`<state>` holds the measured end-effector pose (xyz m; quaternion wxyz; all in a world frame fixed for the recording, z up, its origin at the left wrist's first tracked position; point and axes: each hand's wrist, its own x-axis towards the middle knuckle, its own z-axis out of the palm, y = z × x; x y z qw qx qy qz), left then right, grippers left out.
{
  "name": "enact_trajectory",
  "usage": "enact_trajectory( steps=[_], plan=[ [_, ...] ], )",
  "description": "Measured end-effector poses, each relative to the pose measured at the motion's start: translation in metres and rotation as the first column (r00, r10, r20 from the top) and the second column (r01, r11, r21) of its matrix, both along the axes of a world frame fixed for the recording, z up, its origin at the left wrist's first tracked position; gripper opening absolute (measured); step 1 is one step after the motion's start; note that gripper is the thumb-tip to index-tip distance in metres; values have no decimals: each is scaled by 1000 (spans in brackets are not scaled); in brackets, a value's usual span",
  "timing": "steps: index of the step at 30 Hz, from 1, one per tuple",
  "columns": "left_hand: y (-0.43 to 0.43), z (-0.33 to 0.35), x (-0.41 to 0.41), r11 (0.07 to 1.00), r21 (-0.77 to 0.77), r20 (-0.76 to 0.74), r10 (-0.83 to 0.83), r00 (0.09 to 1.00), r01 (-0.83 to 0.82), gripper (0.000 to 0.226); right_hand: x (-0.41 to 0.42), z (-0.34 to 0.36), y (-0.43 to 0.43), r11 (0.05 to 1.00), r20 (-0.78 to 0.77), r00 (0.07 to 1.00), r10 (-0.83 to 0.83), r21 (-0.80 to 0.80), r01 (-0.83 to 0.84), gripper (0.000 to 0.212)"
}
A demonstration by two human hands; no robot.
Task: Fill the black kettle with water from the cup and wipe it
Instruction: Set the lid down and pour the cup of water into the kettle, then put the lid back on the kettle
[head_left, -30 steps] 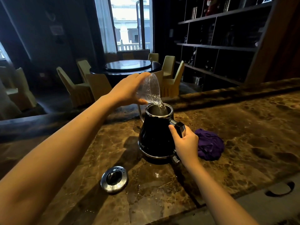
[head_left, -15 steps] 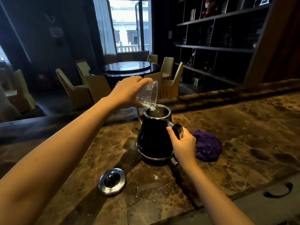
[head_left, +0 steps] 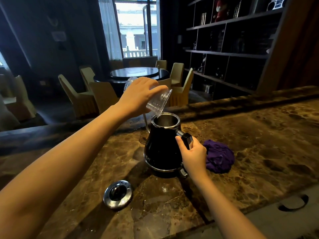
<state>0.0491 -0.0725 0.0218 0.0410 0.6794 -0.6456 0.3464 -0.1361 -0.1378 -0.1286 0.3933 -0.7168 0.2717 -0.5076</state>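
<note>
Kettle [head_left: 163, 149] steadied by handle in closed right hand [head_left: 194, 155]; clear cup [head_left: 158, 102] gripped, tipped over its mouth by left hand [head_left: 139, 95]; cloth [head_left: 219, 156] beside right.

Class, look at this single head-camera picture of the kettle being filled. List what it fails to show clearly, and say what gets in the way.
- Water level in the black kettle with the steel rim: head view, the opaque wall hides it.
- Whether the tilted clear plastic cup still holds water: too faint.
- Kettle handle: mostly wrapped by the right hand.
- Cup's middle: covered by the left hand.
- Crumpled purple cloth: near edge behind the right hand.
</note>
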Motion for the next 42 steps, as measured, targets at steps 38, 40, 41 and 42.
enact_trajectory(
  steps=[38,40,41,42],
  plan=[
    [145,-186,5,872,108,-977,181,110,-478,65,2,-10,7,998,-5,999,50,-26,-50,38],
    [163,-193,-23,851,-38,-977,79,198,-523,38,1,-8,7,999,-11,999,45,-24,-45,37],
    [170,-197,-38,852,-82,-965,62,255,-517,30,1,-7,6,999,-11,999,40,-24,-40,36],
    [173,-200,-49,863,-84,-945,89,314,-498,27,0,-6,5,999,-10,999,37,-24,-37,35]
  ],
)
